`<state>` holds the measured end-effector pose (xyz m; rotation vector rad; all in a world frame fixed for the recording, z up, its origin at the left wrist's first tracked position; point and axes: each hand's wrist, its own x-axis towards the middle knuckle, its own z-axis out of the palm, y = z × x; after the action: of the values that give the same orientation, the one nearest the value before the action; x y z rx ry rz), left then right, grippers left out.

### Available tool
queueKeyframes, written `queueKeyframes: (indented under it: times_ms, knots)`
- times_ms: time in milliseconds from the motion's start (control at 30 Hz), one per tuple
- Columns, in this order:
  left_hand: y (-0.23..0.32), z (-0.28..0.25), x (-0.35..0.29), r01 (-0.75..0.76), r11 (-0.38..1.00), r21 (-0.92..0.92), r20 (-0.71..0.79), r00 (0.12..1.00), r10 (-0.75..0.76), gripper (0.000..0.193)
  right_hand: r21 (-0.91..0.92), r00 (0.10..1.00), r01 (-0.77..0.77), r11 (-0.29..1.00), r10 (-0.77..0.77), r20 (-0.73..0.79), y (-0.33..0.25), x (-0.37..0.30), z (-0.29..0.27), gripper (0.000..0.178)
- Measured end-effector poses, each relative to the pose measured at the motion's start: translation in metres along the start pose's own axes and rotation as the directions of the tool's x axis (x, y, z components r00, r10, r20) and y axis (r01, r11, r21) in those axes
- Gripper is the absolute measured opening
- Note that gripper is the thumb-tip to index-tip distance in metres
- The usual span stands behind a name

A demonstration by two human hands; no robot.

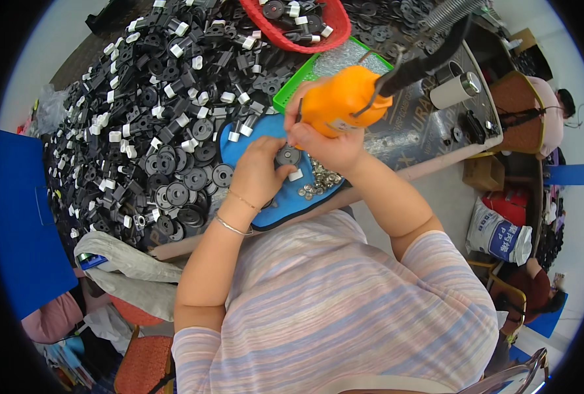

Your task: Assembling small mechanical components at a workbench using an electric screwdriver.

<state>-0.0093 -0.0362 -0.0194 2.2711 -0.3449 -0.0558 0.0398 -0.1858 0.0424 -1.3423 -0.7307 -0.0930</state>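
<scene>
My right hand [334, 146] is wrapped round an orange electric screwdriver [344, 95], whose tip end points down toward my left hand [259, 167]. Between the left thumb and fingers sits a round black plastic wheel part [288, 155], with a white tab [295, 175] beside it. Both hands are over a blue mat [275, 211]. Small shiny metal pieces [318, 184] lie in a heap on the mat, just right of the held part. My right hand hides the screwdriver's contact with the part, so I cannot tell if they touch.
Heaped black parts with white tabs [154, 85] cover the table's left. Loose black discs [180, 187] lie nearer. Behind stand a green tray [295, 82] of small screws and a red basket [298, 47]. A black cord [430, 59] hangs above; a white cup [455, 90] lies right.
</scene>
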Motion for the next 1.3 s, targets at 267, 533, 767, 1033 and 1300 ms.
queueKeyframes:
  times_ms: [267,533,767,1033,1300]
  knots:
    - [0.000,0.000,0.002,-0.002,1.000,0.005,-0.007,1.000,0.002,0.043,0.247,1.000,-0.015,0.969,0.021,-0.021,-0.006,0.010,-0.005,0.033]
    - [0.002,-0.001,0.001,0.013,1.000,0.004,-0.013,1.000,-0.012,0.044,0.090,0.958,0.094,0.991,-0.066,-0.278,-0.002,0.007,-0.050,0.023]
    - [0.002,0.000,0.000,0.007,0.998,0.058,-0.015,1.000,-0.006,0.045,0.093,0.936,0.148,0.985,-0.109,-0.335,0.014,0.008,-0.048,0.024]
    - [0.003,0.000,0.000,0.004,0.999,0.045,-0.024,1.000,-0.003,0.045,0.028,0.935,0.139,0.990,-0.122,-0.333,0.013,0.011,-0.044,0.022]
    - [0.004,-0.001,0.000,0.007,0.998,0.058,-0.023,1.000,-0.006,0.045,0.055,0.936,0.139,0.989,-0.112,-0.334,0.019,0.013,-0.047,0.021]
